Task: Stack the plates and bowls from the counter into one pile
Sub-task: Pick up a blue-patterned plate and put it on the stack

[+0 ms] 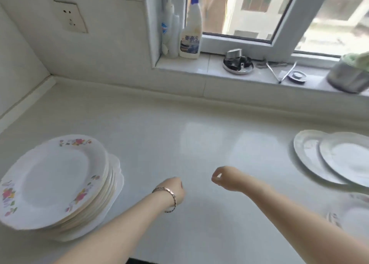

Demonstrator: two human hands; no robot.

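Observation:
A pile of white plates with flower prints (58, 184) stands at the left of the white counter (189, 144). Two overlapping white plates (339, 160) lie flat at the right edge of view. A further flowered plate (357, 209) shows partly at the lower right, behind my right forearm. My left hand (175, 190), with a bracelet on the wrist, hovers over the middle of the counter with its fingers curled in and nothing in it. My right hand (225, 177) is beside it, fingers also curled shut and holding nothing. Both hands are apart from all the plates.
A window sill (199, 68) runs along the back with two bottles (189, 30), a small metal dish of odds and ends (238, 64), tongs (283, 72) and a metal pot with a green cloth (351, 74). A wall socket (69, 16) is at the upper left.

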